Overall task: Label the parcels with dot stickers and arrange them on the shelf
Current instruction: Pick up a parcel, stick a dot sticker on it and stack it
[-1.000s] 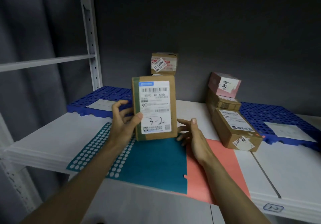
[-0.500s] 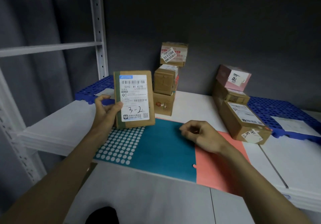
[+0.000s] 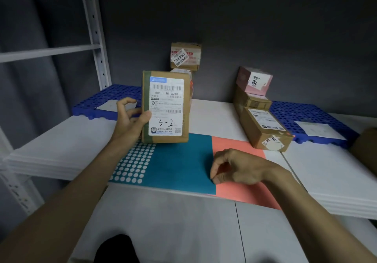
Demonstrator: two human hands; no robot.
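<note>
Both forearms bare to frame edge, no sleeves visible. Left hand (image 3: 130, 119) & right hand (image 3: 234, 168): no gloves, rings, watch or wristbands.

A flat brown parcel (image 3: 165, 107) stands upright above the white shelf (image 3: 61, 140), its white shipping label facing the camera with "3-2" handwritten near the bottom. Below it lies a teal sticker sheet (image 3: 179, 164), its left part showing rows of white dots, overlapping a coral sheet (image 3: 240, 189). Further back, more brown parcels (image 3: 265, 128) and a pink box (image 3: 254, 81) sit stacked against the wall.
</note>
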